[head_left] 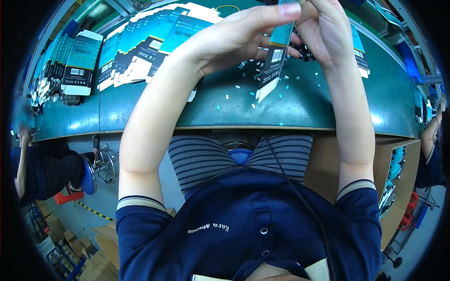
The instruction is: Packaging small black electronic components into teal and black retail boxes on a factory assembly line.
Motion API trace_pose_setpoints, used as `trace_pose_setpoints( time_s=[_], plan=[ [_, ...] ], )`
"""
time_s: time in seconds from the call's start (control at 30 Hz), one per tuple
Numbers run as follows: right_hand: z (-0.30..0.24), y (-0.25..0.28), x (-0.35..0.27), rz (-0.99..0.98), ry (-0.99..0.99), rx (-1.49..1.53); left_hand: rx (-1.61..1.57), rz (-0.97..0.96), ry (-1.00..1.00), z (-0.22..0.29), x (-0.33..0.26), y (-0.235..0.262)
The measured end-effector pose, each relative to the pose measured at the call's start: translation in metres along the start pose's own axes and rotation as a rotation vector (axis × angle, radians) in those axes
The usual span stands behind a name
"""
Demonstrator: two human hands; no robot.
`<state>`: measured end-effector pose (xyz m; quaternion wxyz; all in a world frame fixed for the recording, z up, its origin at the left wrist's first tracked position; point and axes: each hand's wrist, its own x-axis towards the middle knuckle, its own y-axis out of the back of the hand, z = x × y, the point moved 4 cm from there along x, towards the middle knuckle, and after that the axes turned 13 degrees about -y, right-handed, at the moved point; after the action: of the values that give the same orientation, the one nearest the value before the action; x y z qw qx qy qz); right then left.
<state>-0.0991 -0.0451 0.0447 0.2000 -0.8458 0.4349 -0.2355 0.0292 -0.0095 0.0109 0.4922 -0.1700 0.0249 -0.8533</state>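
Observation:
A narrow blue and black carton (274,61) with a white end flap stands tilted above the table, seen nearly edge-on. My left hand (243,35) is closed on it, the thumb on its upper part and the fingers reaching behind it to the other side. Curled against the carton's right edge is my right hand (326,33); its upper fingers are partly cut off by the frame. A black, cable-like bundle (306,52) shows between my right palm and the carton; whether it is held or lies behind, I cannot tell.
Flattened blue and black cartons (161,40) lie fanned at the left, beside another stack (80,61). Small white and blue pieces (253,106) are scattered on the green table (300,114). An open cardboard box (398,187) stands at the right. Other people sit at both sides.

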Motion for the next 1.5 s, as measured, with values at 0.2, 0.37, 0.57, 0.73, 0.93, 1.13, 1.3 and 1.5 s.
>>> trace_pose_setpoints(
  time_s=[0.2, 0.37, 0.57, 0.73, 0.93, 1.13, 1.3, 1.5],
  plan=[
    [-0.004, -0.006, 0.000, 0.431, 0.122, -0.357, 0.005, -0.057, -0.126, 0.005, 0.004, 0.006],
    [0.006, 0.013, 0.000, 0.483, -0.270, -0.461, -0.841, 0.022, -0.304, 0.038, 0.009, 0.015],
    [0.016, -0.007, -0.003, 0.286, -0.436, -0.438, -0.555, -0.010, -0.363, 0.037, 0.012, 0.019],
    [0.023, 0.004, -0.003, 0.246, -0.487, -0.400, -0.340, 0.271, -0.263, 0.031, 0.011, 0.021],
    [0.023, 0.004, 0.002, 0.249, -0.474, -0.485, -0.324, 0.653, -0.249, 0.021, 0.011, 0.037],
    [0.011, 0.016, 0.002, 0.410, 0.028, -0.407, -0.131, 0.452, -0.247, 0.017, 0.028, 0.022],
    [-0.009, 0.009, 0.000, 0.446, 0.137, -0.304, 0.286, 0.533, -0.533, 0.031, 0.047, -0.014],
    [-0.005, 0.015, -0.003, 0.507, 0.139, -0.402, 0.216, 0.532, -0.506, 0.016, 0.046, -0.015]
  ],
)
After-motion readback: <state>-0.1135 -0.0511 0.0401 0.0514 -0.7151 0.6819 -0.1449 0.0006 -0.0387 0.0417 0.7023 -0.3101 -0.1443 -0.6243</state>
